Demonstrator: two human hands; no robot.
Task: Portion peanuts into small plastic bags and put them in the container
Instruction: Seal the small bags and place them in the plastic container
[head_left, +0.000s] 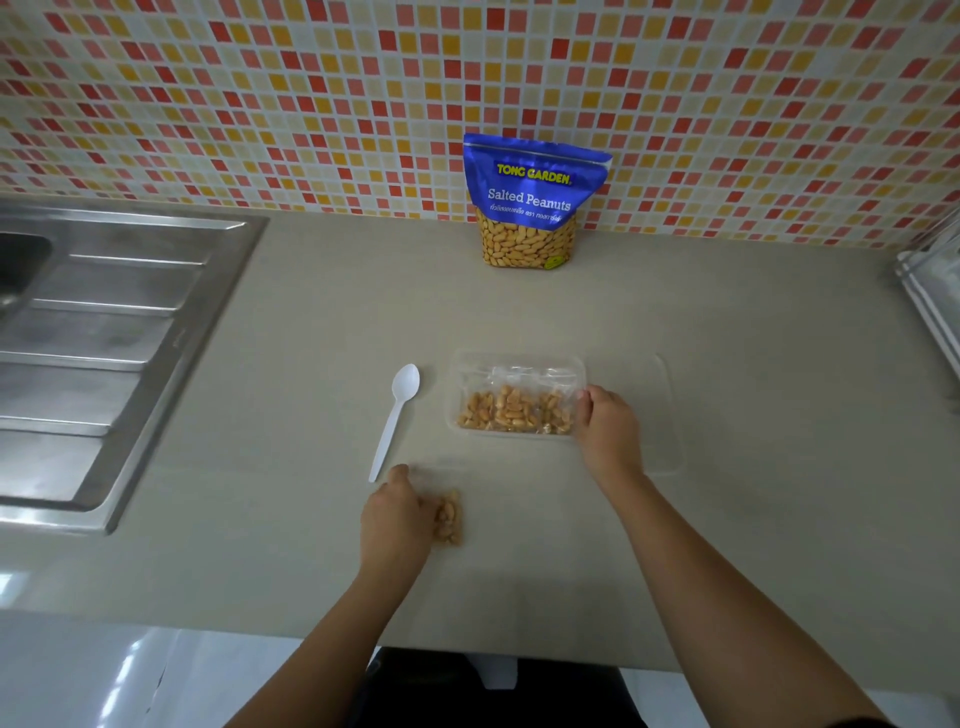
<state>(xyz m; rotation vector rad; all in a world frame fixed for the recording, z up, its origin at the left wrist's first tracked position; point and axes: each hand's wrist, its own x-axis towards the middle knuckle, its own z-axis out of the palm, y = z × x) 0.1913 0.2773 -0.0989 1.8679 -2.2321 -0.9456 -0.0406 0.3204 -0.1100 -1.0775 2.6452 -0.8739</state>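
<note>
Lying at nine o'clock, a stainless steel sink drainboard (104, 338) is seen on the grey countertop (727, 519). A white plastic spoon (395, 415) lies near centre. At six o'clock, a small clear plastic bag of peanuts (451, 519) is gripped by the left hand (397, 514). A blue Salted Peanuts pouch (532, 200) stands at twelve o'clock. The clear plastic container (514, 397), holding filled bags, is touched at its right edge by the right hand (608, 428); whether it is clasped cannot be told.

Left hand (397, 512): palm down, low and near the body, fingers curled shut over a small bag (449, 519); forearm bare, angled inward. Right hand (608, 428): reached further forward, palm down, fingertips at the container (467, 374) rim; grip unclear. Forearm bare, extended.
</note>
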